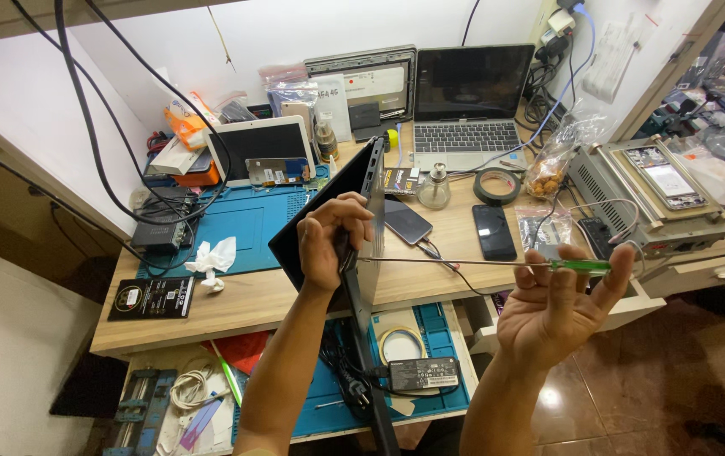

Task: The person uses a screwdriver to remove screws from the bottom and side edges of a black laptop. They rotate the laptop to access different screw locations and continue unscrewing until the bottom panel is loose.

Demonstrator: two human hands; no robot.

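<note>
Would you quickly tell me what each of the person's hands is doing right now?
Left hand: closed, gripping the edge of the half-open black laptop, held upright.
Right hand: palm up, fingers holding the green-handled screwdriver by its handle.

A dark laptop screen (473, 82) is being displayed upright at the desk's rear, with a white-framed tablet (263, 149) being propped to its left. Two black phones (494, 231) are being kept face-up mid-desk. A clear bag of orange contents (555, 162) is being stored beside them. A black card with a round label (151, 297) is being left at the front-left edge.
</note>
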